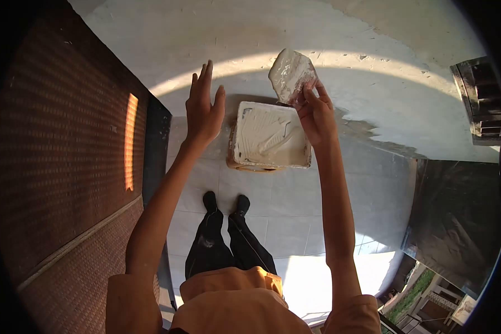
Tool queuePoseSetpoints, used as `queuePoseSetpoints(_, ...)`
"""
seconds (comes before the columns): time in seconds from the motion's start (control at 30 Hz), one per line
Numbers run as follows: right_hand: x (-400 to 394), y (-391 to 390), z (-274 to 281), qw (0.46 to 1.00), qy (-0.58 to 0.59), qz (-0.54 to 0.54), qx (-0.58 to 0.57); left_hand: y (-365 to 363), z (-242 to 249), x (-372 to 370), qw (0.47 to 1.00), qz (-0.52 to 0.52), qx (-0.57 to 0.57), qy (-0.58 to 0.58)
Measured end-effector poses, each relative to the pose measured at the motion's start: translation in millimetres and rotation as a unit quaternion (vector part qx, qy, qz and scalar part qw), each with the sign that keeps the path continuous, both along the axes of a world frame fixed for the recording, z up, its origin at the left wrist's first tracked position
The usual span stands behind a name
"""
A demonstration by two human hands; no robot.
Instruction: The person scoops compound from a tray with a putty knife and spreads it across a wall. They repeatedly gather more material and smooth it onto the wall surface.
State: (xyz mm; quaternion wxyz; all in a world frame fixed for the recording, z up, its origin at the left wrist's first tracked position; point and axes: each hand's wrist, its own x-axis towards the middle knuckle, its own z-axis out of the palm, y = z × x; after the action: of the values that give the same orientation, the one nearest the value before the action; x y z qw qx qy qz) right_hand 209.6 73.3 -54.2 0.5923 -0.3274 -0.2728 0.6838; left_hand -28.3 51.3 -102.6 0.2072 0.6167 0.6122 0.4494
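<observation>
My right hand (314, 114) grips a flat, angular plaster spreader (289, 75) by its lower right edge, the thumb and fingers pinched on it. Wet off-white paste covers the spreader's face, and it is raised in front of the wall. Level with it on the other side, my left hand (203, 114) is empty, with fingers stretched up and the thumb apart. Between and below both hands stands a square tub (243, 158) with a paste-crusted rim. Thick off-white plaster (267, 133) fills it, marked with ridges and a scooped streak.
Ahead rises a wall (234, 33) with patchy plaster and a curved band of sunlight. A brown woven panel (78, 139) lines the left side. Grey floor tiles (289, 222) lie underfoot, with a dark sheet-covered object (451, 217) at the right and a dark vent frame (481, 100) above it.
</observation>
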Motion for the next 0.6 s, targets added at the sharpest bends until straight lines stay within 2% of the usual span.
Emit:
queuePoseSetpoints(0.03, -7.1, 0.2, 33.4, 0.999, -0.015, -0.023, 0.018, 12.7, 29.6, -1.1, 0.997, 0.003, 0.069, 0.025)
queuePoseSetpoints(0.07, -11.6, 1.7, 63.3, 0.998, -0.03, -0.046, 0.036, 23.7, 58.9, -3.8, 0.995, 0.0, 0.092, 0.029)
queuePoseSetpoints(0.17, -18.8, 8.8, 139.0, 0.992, -0.013, -0.073, 0.105, 52.2, 139.2, -12.9, 0.957, -0.007, 0.251, 0.145)
queuePoseSetpoints(0.27, -22.6, 6.3, 211.5, 0.981, 0.007, -0.088, 0.174, 66.9, 218.0, -17.2, 0.921, -0.005, 0.339, 0.193)
queuePoseSetpoints(0.47, -15.0, -1.9, 317.2, 0.954, 0.0, -0.122, 0.274, 76.7, 342.1, -11.4, 0.853, 0.018, 0.464, 0.236)
queuePoseSetpoints(0.6, -5.7, 6.9, 367.8, 0.938, 0.022, -0.136, 0.317, 91.0, 396.9, -2.1, 0.826, 0.035, 0.501, 0.255)
